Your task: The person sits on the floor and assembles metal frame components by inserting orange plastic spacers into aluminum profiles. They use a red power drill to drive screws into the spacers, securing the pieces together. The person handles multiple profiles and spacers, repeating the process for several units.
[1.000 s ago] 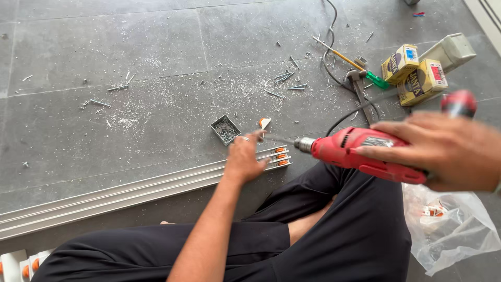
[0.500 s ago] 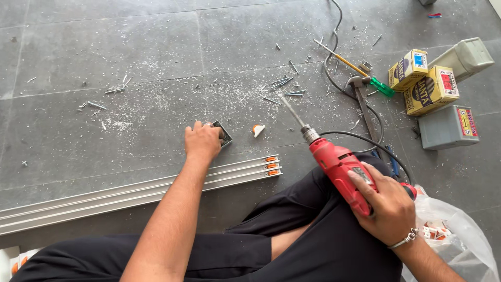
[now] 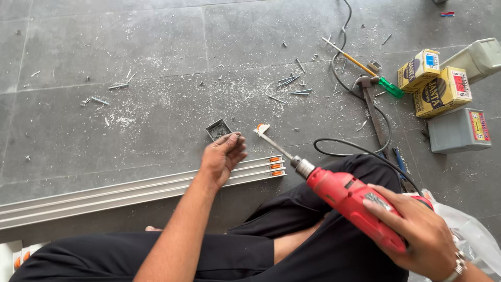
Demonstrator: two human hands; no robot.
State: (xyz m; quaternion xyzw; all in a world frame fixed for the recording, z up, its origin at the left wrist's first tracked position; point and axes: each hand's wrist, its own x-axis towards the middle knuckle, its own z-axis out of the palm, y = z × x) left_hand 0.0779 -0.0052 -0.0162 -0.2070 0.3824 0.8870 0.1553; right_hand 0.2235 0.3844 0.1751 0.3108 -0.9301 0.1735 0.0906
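Red drill (image 3: 348, 201) gripped in right hand (image 3: 417, 235), left hand (image 3: 223, 156) beside small screw box (image 3: 218, 129)

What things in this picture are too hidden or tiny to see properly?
- Head view: what the left hand pinches, if anything; its curled fingers cover it.
- Head view: what fills the small grey box; too small to tell.
- Head view: the drill trigger, covered by the right hand.
- Head view: the rail runs off the left edge.
- Head view: the plastic bag, cut by the corner.
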